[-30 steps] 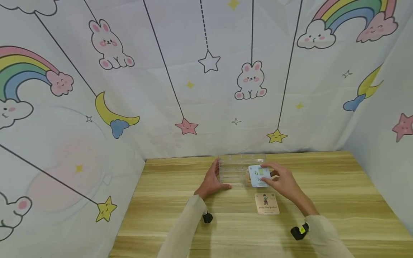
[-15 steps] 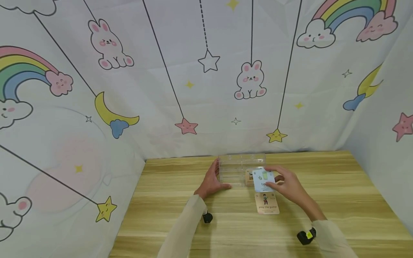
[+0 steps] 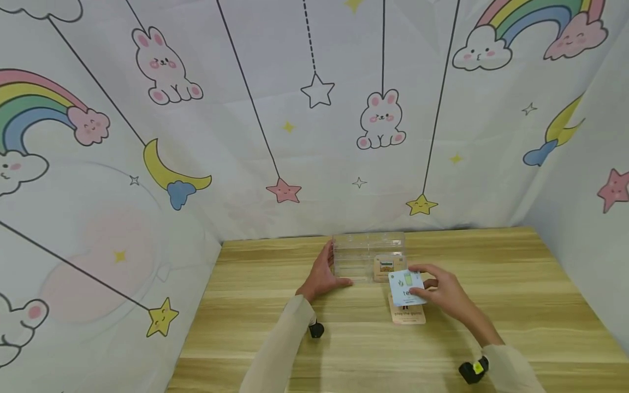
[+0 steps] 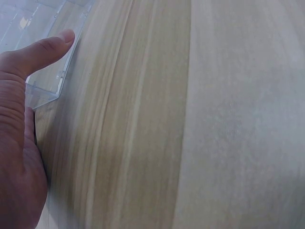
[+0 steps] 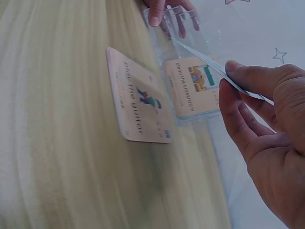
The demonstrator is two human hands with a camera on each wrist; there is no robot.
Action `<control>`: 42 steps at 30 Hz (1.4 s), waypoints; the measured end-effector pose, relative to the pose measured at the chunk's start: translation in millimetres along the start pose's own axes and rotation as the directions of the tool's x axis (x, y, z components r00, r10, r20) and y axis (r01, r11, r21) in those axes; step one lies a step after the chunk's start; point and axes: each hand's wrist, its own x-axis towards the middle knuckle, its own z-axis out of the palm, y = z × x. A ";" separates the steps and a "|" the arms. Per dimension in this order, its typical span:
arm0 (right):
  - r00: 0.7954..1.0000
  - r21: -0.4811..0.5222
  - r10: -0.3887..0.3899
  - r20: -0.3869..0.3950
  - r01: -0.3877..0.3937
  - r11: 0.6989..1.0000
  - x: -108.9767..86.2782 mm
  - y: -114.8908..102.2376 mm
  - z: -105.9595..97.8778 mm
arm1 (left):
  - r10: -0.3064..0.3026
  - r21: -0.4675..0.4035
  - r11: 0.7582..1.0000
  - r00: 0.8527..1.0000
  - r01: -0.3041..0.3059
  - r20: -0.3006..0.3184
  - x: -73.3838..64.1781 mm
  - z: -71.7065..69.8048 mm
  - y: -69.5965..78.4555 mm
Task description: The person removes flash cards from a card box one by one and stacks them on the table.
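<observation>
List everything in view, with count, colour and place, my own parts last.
Clear holder: 1, transparent, at the table's back edge
Classroom card: at least 1, tan, in the holder's front right compartment
Guitar card: at least 1, tan, on the table before the holder
Light blue card: at least 1, in the right hand
Table: 1, wood-toned, below
Backdrop: count unclear, white with cartoons, behind and beside
Wrist devices: 2, black, one per wrist
Sleeves: 2, cream
Left hand: 1, against the holder's left side
Right hand: 1, pinching the light blue card
</observation>
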 end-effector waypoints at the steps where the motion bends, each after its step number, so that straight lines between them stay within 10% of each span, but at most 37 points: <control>1: 1.000 0.003 0.016 0.002 -0.016 1.000 -1.0 1.6 0.9 | -0.002 0.001 1.000 1.000 0.002 -0.001 0.2 0.0 -0.2; 22: 0.988 -0.025 0.150 0.032 -0.149 0.989 -9.2 25.2 19.8 | 0.016 -0.004 1.000 1.000 -0.016 0.004 -0.9 -0.4 0.1; 42: 0.999 -0.371 -0.028 0.020 0.033 0.928 -13.5 29.5 24.2 | 0.006 -0.017 1.000 1.000 -0.006 -0.001 -1.8 -0.5 2.6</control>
